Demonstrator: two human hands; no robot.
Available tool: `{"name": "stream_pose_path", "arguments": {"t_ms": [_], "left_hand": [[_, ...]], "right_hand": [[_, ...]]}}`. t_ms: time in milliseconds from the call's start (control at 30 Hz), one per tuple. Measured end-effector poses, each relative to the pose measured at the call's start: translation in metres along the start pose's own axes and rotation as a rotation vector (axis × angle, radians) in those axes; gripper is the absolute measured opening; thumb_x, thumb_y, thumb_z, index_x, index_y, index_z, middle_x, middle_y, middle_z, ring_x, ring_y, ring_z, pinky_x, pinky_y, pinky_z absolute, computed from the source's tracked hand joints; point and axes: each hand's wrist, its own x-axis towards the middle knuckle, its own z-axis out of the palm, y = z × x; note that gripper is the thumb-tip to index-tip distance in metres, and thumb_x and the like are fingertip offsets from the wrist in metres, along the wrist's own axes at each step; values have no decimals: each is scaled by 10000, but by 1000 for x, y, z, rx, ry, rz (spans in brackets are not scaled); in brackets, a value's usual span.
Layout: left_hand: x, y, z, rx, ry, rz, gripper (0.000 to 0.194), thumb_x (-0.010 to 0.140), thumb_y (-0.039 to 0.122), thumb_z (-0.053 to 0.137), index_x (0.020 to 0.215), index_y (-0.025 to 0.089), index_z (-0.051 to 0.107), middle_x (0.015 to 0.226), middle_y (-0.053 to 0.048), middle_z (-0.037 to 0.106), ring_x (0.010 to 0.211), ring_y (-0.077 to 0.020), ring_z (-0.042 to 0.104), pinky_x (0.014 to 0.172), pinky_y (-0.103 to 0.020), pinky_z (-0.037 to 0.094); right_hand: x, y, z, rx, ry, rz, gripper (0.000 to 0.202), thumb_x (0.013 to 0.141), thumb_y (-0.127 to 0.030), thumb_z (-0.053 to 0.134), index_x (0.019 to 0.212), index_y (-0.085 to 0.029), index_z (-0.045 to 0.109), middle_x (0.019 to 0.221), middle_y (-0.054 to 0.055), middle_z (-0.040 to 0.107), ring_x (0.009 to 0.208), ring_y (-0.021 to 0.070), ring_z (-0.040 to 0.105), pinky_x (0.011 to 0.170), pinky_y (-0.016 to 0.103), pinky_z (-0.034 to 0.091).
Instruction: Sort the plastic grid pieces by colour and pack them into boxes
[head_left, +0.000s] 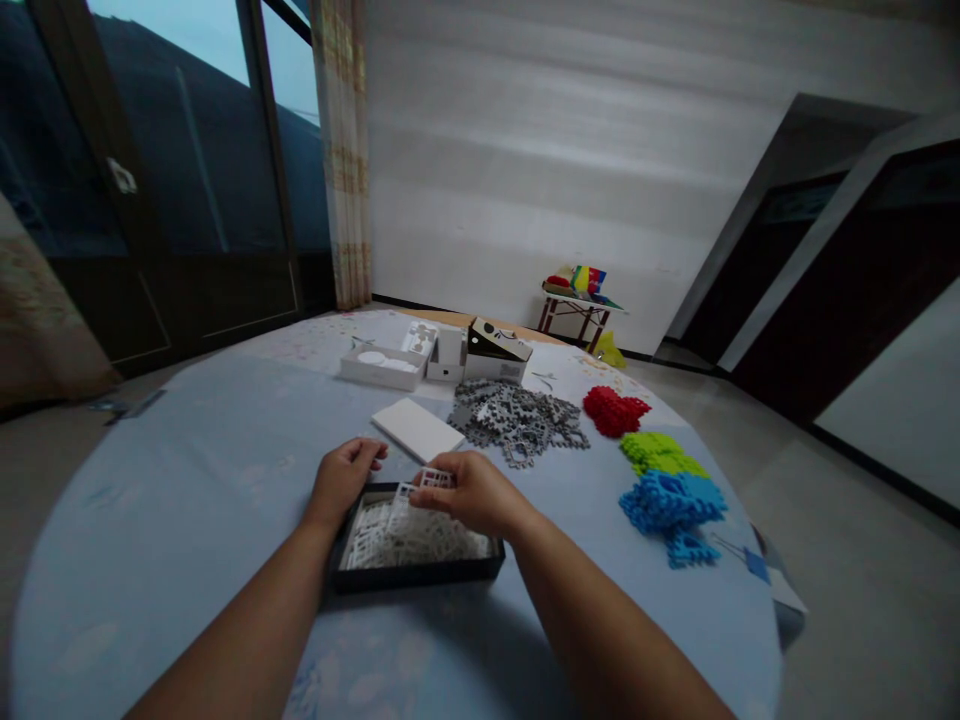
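Heaps lay out by colour; white pieces mostly sat in the box; right hand gripped some; left hand was loose, empty.

No brand, number or sign readable. White box, centre of frame: small greyish printed patch on front, lower right, too small to read; dark shapes on its slanted lid, not legible as letters. Narrower white box, just left of it: tiny dark mark near lower edge, unreadable. Colourful package, right of centre, upper half: any lettering too blurred.
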Motion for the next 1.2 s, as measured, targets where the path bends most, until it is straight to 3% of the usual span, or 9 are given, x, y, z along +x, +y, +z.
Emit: {"name": "stream_pose_path", "arguments": {"t_ms": [133,300,633,967,1200], "left_hand": [[0,-2,0,-9,-4,2,310,610,452,521,649,169,641,659,-41,672,563,-164,584,565,-287,465],[1,-4,1,-23,-17,12,308,611,453,530,634,167,640,648,-40,666,569,-163,581,568,-283,456],[0,-4,1,-24,-15,11,307,612,450,525,643,167,638,654,-33,660,563,-154,570,570,-277,450],[1,-5,2,-33,-18,8,320,608,456,528,643,159,642,654,-39,660,555,-152,566,566,-278,443],[1,-6,1,-32,-15,14,330,606,467,528,645,160,644,652,-41,666,554,-156,573,551,-276,448]], "right_hand": [[11,8,16,-41,12,-37,347,718,-345,651,1034,-202,641,808,15,676,651,133,588,563,229,442],[-4,3,2,-298,99,-110,236,766,-245,589,987,-202,658,867,32,690,778,159,617,701,257,449],[-15,-5,8,-689,-138,-374,189,766,-218,612,942,-180,665,942,51,658,914,188,533,823,274,379],[-28,-8,-26,-884,-209,-200,133,764,-240,619,879,-230,686,864,42,662,916,198,497,787,302,323],[-15,-13,1,-907,-264,-253,144,792,-245,580,900,-252,675,896,36,660,914,204,491,761,311,317]]}}
